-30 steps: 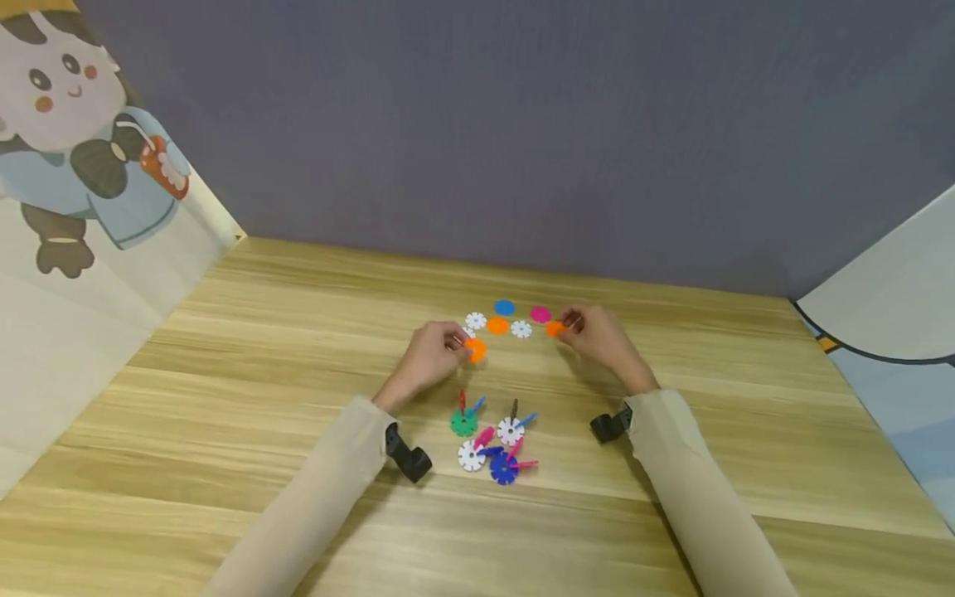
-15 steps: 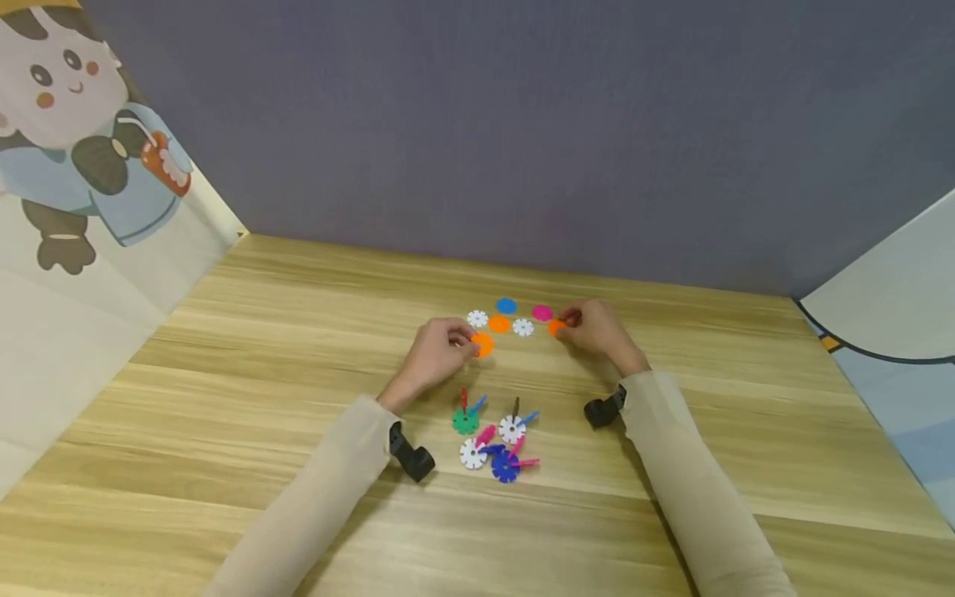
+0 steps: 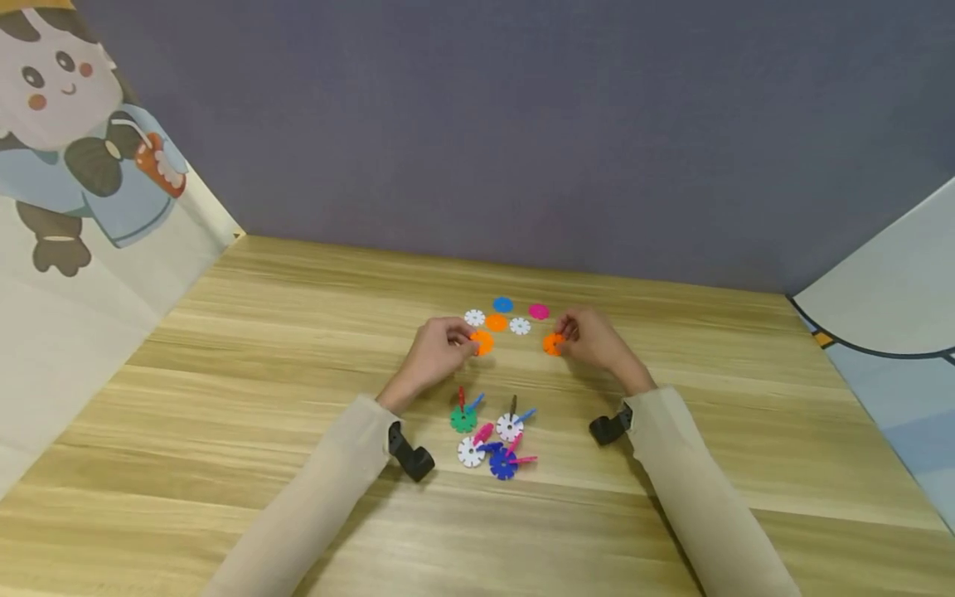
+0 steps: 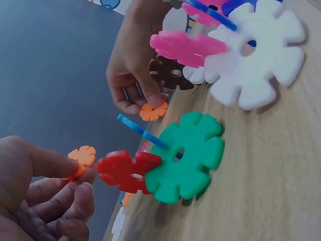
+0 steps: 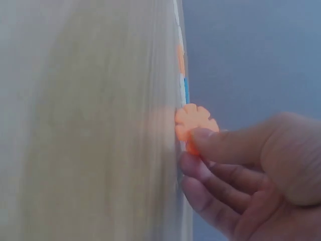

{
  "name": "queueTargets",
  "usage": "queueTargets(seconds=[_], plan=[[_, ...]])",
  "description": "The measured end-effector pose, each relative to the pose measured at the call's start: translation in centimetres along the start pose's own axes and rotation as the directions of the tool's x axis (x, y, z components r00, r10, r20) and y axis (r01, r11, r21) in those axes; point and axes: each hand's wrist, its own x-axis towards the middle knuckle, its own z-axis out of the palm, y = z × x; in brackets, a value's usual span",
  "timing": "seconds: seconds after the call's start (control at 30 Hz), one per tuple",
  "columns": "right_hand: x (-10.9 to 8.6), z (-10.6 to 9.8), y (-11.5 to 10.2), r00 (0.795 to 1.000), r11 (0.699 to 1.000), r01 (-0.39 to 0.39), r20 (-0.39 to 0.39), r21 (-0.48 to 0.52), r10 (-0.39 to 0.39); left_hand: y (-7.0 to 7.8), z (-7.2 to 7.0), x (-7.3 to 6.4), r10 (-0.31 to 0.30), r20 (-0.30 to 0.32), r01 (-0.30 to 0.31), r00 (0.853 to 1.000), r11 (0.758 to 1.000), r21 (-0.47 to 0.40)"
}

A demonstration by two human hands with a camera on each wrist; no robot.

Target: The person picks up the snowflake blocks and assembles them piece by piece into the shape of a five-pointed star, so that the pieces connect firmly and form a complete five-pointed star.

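In the head view my left hand [image 3: 435, 352] pinches an orange notched flower disc [image 3: 483, 342] between thumb and fingers. My right hand [image 3: 594, 337] pinches another orange flower disc [image 3: 554, 344] at its edge; in the right wrist view the thumb lies over part of that disc [image 5: 194, 120]. Between and beyond the hands lie loose flat discs: white [image 3: 474, 317], blue [image 3: 503, 305], orange [image 3: 496, 322], another white [image 3: 520, 326] and pink [image 3: 539, 312]. The left wrist view shows orange petals [image 4: 84, 154] above my fingertips; the fingers cover the rest.
Nearer on the wooden table [image 3: 298, 332] stand joined disc pieces: a green disc [image 3: 463, 419] with red and blue ones upright, a white disc [image 3: 511, 428] with brown and blue, another white disc [image 3: 471, 452] with pink, and a dark blue disc [image 3: 503, 464]. A grey panel [image 3: 507, 149] rises behind.
My left hand has shifted slightly right with its orange disc. My right hand has drawn its orange disc nearer, away from the pink disc, and more of it shows.
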Motion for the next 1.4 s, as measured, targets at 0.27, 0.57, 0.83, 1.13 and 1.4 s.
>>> queueTargets(seconds=[0.27, 0.57, 0.83, 1.13, 1.4], plan=[[-2.5, 1.8, -1.6, 0.997, 0.997, 0.040, -0.071, 0.063, -0.036, -0.6, -0.4, -1.3, 0.010, 0.023, -0.011, 1.000, 1.000, 0.012], [-3.8, 3.1, -4.6, 0.986, 0.987, 0.128, -0.124, 0.100, -0.115, -0.9, -0.4, -1.8, 0.018, 0.046, -0.017, 0.999, 1.000, -0.011], [-3.8, 3.6, -5.8, 0.979, 0.977, 0.164, -0.143, 0.134, -0.145, -0.7, -0.2, -1.8, -0.033, 0.048, 0.036, 0.998, 0.997, -0.072], [-3.9, 3.5, -6.6, 0.973, 0.974, 0.185, -0.161, 0.132, -0.163, -0.4, 0.3, -1.6, -0.069, 0.058, 0.077, 0.996, 0.983, -0.166], [-3.8, 3.4, -7.1, 0.968, 0.968, 0.205, -0.172, 0.141, -0.180, -0.2, 0.6, -1.3, -0.073, 0.080, 0.089, 0.994, 0.970, -0.225]])
